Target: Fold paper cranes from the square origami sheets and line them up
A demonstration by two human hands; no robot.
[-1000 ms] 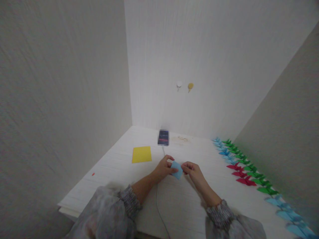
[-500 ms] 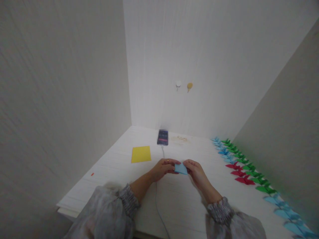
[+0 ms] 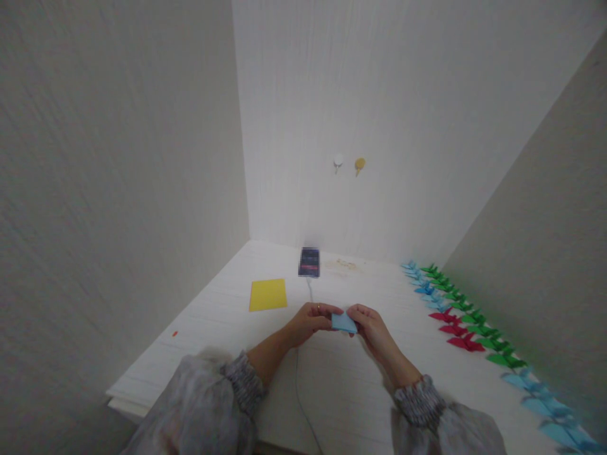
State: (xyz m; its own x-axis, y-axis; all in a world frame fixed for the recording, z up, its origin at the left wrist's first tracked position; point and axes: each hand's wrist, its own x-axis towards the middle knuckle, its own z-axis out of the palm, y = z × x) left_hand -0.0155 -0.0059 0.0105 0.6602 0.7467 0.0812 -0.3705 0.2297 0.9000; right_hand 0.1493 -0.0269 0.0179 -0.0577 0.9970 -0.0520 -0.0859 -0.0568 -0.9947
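A small folded piece of light blue paper point(image 3: 344, 323) is held just above the white table point(image 3: 227, 316), pinched from both sides. My left hand point(image 3: 310, 320) grips its left edge, fingers closed, a ring on one finger. My right hand point(image 3: 372, 325) grips its right edge with fingers curled. Both wrists come out of grey patterned sleeves at the bottom of the view.
A yellow paper square point(image 3: 268, 294) lies flat to the left. A phone point(image 3: 309, 262) sits at the back with its cable point(image 3: 300, 392) running toward me. Rows of blue, green and red folded paper figures point(image 3: 467, 328) line the right wall. Two hooks point(image 3: 348, 165) are on the back wall.
The blue paper was tilted upright between my hands one second ago; now it lies flatter and my hands have closed in on it, shifting slightly.
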